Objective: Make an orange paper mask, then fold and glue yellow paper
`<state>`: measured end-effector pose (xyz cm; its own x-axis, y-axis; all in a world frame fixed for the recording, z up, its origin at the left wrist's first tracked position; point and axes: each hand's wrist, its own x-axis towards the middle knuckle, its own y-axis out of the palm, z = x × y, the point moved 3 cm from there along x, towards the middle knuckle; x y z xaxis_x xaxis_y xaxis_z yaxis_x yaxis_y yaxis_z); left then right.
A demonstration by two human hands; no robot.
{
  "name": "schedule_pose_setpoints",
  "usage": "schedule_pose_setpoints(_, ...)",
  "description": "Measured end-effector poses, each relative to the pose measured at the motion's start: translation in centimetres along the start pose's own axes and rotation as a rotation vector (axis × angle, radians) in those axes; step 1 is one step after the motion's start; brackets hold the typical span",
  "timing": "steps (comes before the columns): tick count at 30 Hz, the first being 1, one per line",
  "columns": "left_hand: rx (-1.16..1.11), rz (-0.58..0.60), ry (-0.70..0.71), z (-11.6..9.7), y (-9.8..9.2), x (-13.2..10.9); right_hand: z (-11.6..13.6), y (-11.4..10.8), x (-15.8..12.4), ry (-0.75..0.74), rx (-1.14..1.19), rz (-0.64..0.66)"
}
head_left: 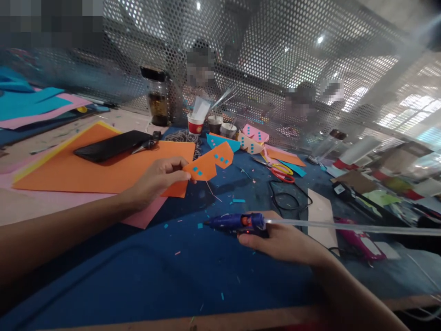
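Note:
Pinched by one end in my left hand is an orange paper cutout with small blue squares stuck on it, held above the blue table. My right hand grips a blue hot glue gun, its nozzle pointing left. A long clear glue stick runs out of the gun's back toward the right edge. Near the nozzle tip lies a tiny blue paper square. Behind the orange piece stand similar blue, cream and pink cutouts with small squares on them.
Orange sheets lie at left with a black phone on top. Scissors, a black cable and a magenta glue gun are on the right. A jar and paper cups stand by the perforated screen.

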<state>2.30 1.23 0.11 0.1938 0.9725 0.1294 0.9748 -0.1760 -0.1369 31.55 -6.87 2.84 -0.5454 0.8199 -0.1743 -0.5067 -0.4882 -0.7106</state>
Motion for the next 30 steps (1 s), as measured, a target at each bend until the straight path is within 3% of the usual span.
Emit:
schedule_pose_setpoints(7, 0.002, 0.011, -0.040, -0.2, 0.2, -0.2, 0.0, 0.5, 0.4, -0.102, -0.087, 0.002)
schedule_pose_setpoints(18, 0.022, 0.018, -0.013, -0.5, 0.5, -0.3, 0.2, 0.8, 0.6, -0.123, -0.071, -0.008)
schedule_pose_setpoints(30, 0.000, 0.051, -0.038, -0.7, 0.6, -1.0, 0.0, 1.0, 0.5, -0.079, 0.223, -0.232)
